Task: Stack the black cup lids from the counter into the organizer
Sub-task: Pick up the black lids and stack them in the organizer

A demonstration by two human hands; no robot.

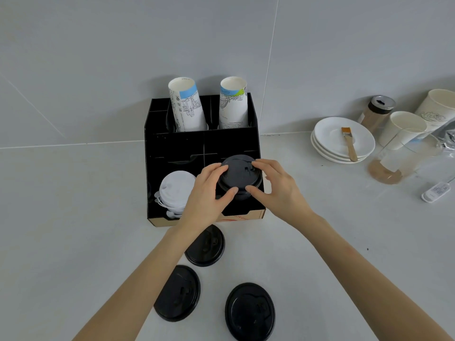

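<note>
While both hands close on one lid over the organizer, the notes run left to right, every place given from the organizer.

White lids (176, 190): stacked in the front-left bay, just left of the bay being filled; the left wrist passes over their right edge.

Left hand (205, 195): fingers curled, thumb and fingertips pinching the left rim of the held lid.

Held lid (240, 174): black, top up, sitting over the front-right bay on what looks like other black lids; I cannot tell how many.

Right hand (277, 190): thumb and fingertips pinching the right rim of the same lid, remaining fingers loosely curled.

Organizer (204, 143): black, divided, standing against the wall, with two paper cups (187, 107) upright in its back bays.

Doing it well: keep the lid level, centre it on the stack below, press evenly at both rims till it nests, then let go straight upward so the stack stays square.

Loose lids (205, 246): three black ones lie on the counter in front of the organizer, one just under the left forearm, two nearer the person; I judge the task well short of done.

In the way: the bay's walls sit close around the stack, so a tilted lid could catch.

Right of the organizer: stacked plates (343, 139) bearing a brush (349, 143), a jar, more cups, well apart and no hindrance.
</note>
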